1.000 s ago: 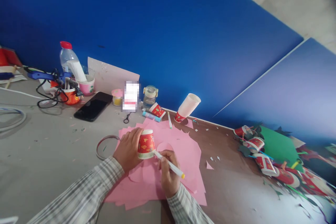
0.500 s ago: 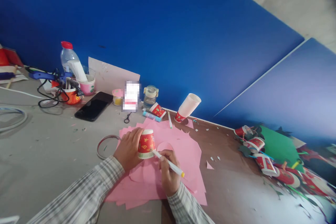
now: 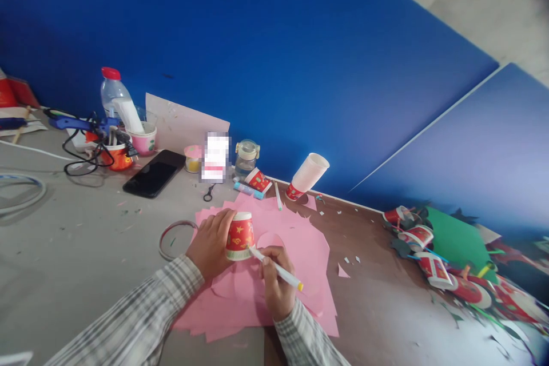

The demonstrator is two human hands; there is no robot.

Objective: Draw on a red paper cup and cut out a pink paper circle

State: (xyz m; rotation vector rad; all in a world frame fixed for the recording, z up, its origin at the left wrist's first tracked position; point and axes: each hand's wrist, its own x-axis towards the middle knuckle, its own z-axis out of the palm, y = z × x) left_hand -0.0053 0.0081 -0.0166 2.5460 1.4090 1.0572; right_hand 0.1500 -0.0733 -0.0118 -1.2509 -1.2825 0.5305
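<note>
My left hand (image 3: 212, 243) is closed around the left side of a red patterned paper cup (image 3: 241, 231), with its far fingers hidden behind the cup. Between the fingers of my right hand (image 3: 277, 283) is a white marker pen (image 3: 283, 275) with a yellow end. The pen's tip meets the lower part of the cup, near the pale band along its bottom edge. Under both hands lie overlapping sheets of pink paper (image 3: 304, 257), some with cut, jagged edges.
A stack of paper cups (image 3: 309, 174) leans by the blue partition. A phone (image 3: 154, 173), black-handled scissors (image 3: 209, 193), a glue stick (image 3: 249, 190) and a glass jar (image 3: 246, 157) stand or lie farther back. Several decorated cups (image 3: 433, 269) and green paper (image 3: 457, 243) are at right.
Both hands keep the same hold on the cup and the marker pen. The whole view has shifted very slightly; nothing else has visibly moved.
</note>
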